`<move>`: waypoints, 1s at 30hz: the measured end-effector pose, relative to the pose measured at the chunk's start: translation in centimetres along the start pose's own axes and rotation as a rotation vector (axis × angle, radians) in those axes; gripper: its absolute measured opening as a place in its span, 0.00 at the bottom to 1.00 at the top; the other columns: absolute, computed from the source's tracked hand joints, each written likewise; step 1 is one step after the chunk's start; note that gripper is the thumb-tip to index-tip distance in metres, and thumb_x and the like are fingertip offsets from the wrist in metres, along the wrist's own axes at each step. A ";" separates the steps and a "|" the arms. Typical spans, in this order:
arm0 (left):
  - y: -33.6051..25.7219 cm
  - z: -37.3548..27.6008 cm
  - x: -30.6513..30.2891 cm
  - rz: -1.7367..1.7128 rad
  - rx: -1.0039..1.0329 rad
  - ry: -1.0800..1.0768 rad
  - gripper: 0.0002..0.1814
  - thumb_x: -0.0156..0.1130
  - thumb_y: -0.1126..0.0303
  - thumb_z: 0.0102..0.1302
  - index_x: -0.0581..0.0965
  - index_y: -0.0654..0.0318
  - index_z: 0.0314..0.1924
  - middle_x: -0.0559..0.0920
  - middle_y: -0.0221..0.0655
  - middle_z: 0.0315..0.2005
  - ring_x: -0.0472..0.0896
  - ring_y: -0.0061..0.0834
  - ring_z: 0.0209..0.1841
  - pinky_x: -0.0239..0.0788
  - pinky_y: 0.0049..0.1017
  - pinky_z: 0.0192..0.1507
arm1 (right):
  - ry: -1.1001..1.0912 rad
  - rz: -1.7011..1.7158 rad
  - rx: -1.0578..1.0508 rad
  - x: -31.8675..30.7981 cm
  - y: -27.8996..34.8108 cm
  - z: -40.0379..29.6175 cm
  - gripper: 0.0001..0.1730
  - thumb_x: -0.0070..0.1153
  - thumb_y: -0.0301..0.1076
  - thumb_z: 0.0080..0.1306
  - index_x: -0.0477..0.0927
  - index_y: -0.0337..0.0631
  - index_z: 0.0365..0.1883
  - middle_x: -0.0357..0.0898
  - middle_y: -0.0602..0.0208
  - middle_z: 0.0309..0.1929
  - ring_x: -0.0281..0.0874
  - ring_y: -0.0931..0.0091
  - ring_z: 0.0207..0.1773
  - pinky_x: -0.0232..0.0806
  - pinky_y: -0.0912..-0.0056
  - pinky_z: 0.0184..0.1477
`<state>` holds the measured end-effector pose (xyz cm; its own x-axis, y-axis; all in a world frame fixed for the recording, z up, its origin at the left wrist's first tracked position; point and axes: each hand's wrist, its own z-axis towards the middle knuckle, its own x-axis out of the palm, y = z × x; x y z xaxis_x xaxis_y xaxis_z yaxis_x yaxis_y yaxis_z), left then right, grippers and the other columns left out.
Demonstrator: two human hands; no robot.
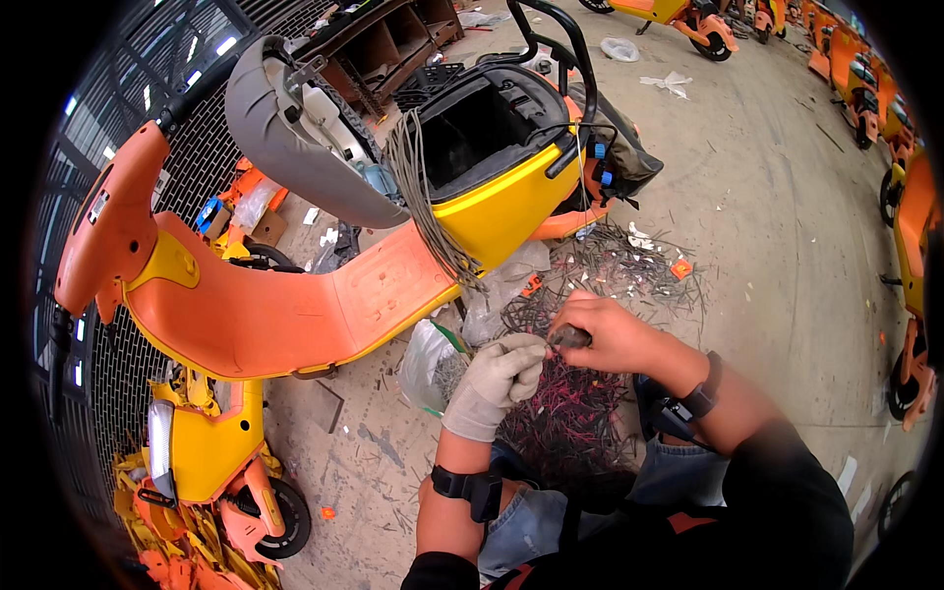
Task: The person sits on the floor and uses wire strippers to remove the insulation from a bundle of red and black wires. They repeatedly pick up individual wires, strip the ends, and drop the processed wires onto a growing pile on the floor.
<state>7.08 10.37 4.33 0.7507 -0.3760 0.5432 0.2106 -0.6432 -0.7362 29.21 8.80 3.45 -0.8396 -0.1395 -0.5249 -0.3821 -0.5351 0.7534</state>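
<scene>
My left hand (501, 380), in a pale work glove, pinches something too small to make out at its fingertips. Close against it, my bare right hand (608, 332) grips a dark object (571, 337), perhaps a small tool handle; its kind cannot be told. Below both hands lies a heap of dark and pink wire scraps (575, 420). A clear plastic bag (428, 365) of small pieces lies left of my gloved hand. Beyond them stands an orange and yellow electric scooter (383, 280) with its grey seat (295, 147) raised and a bundle of grey cables (428, 199) draped over its open seat compartment (479, 133).
A second yellow and orange scooter (214, 450) stands at the lower left beside a pile of body panels (177, 546). More scooters (914, 243) line the right edge. A brown shelf (398, 44) stands behind. Cable offcuts (641, 265) and plastic scraps litter the concrete floor.
</scene>
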 end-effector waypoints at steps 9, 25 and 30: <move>0.4 -0.5 0.4 -0.035 0.025 0.021 0.06 0.53 0.78 0.71 0.79 0.70 0.40 0.61 0.21 0.12 0.55 0.14 0.11 0.44 0.20 0.15 | -0.011 0.058 0.018 0.1 -0.2 -0.1 0.14 0.65 0.26 0.48 0.78 0.35 0.34 0.77 0.59 0.32 0.76 0.61 0.39 0.71 0.63 0.43; -1.5 -1.8 -1.4 -0.119 0.235 -0.062 0.07 0.53 0.71 0.73 0.76 0.67 0.43 0.68 0.27 0.18 0.61 0.18 0.13 0.49 0.20 0.15 | -0.225 0.109 0.547 -2.0 -0.8 0.1 0.15 0.67 0.36 0.63 0.82 0.35 0.43 0.78 0.66 0.33 0.77 0.77 0.37 0.71 0.68 0.34; -0.8 -0.5 0.0 -0.035 0.192 -0.253 0.07 0.55 0.68 0.73 0.76 0.65 0.43 0.78 0.36 0.25 0.69 0.21 0.16 0.50 0.17 0.15 | -0.229 0.438 0.503 0.4 -0.5 0.7 0.21 0.67 0.41 0.66 0.83 0.36 0.50 0.78 0.76 0.32 0.74 0.82 0.37 0.69 0.77 0.37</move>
<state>6.60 10.49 5.11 0.8677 -0.1625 0.4698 0.3354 -0.5062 -0.7945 28.76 9.63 3.11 -0.9960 -0.0451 -0.0768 -0.0763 -0.0119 0.9970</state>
